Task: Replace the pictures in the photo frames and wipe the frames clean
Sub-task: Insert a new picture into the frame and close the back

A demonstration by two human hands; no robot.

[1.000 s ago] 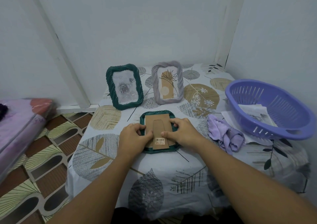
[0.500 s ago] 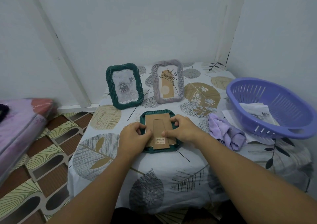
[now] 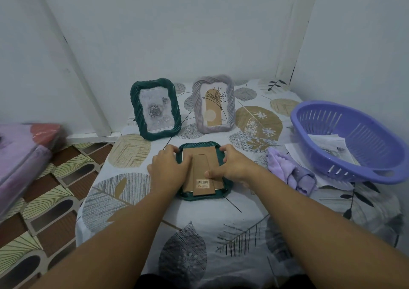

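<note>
We see a green frame point(image 3: 202, 196) face-down mid-surface, cardboard back point(image 3: 200, 169) up. L hand point(image 3: 169, 171) grips its left edge, fingers curled; R hand point(image 3: 232, 167) grips the right edge, thumb on the back. Cloth point(image 3: 287, 173) and basket point(image 3: 349, 142) sit w/ the right edge. Two frames, green point(image 3: 155, 109) and grey point(image 3: 213, 103), stand at the far edge.

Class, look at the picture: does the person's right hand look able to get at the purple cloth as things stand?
Probably yes. The cloth lies on the table just to the right of the right hand, with nothing between them. But that hand now rests on the face-down green frame, so it must let go first.
</note>
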